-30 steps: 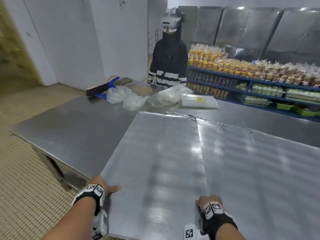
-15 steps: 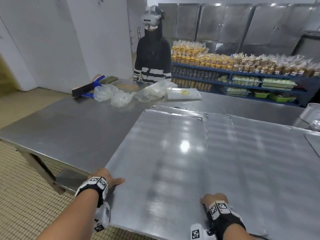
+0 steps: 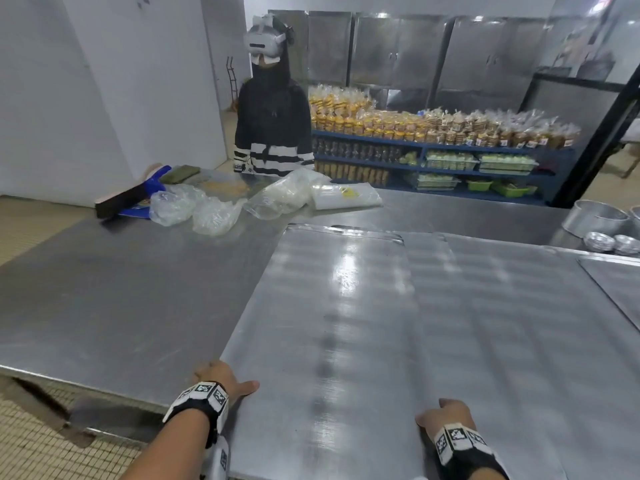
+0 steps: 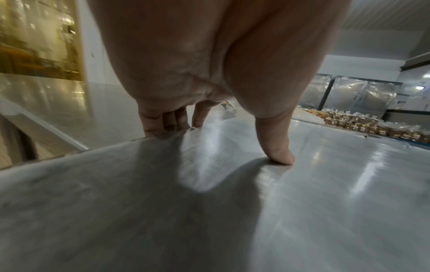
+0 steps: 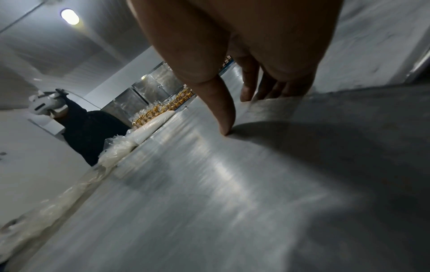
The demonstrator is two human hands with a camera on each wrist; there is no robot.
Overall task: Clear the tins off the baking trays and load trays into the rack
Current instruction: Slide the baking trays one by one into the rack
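Tray: big flat sheet of brushed metal [image 3: 346, 323], bare on top, glare streaks down its middle, filling the centre and lower right of the head view; it lies on the table [image 3: 114, 299] with its near end past the table's front edge.
Left hand: [image 3: 221, 377] at the tray's near left corner, lower centre of frame; thumb [image 4: 277, 147] pressed on top, fingers [image 4: 163, 121] curled over the edge, so it's gripping the tray.
Right hand: [image 3: 446, 415] lower right, thumb [image 5: 221, 110] down on the tray's top, fingers [image 5: 249, 86] hooked over the right edge; gripping too.
Second tray: another sheet [image 3: 519, 306] lies under the first, showing to its right.
Tins: small foil cups [image 3: 611, 242] and a round pan [image 3: 595, 216] at the right edge, on the table, off the trays.
Background: a person in a headset [image 3: 273, 116] stands top centre behind clear bags [image 3: 207, 209].
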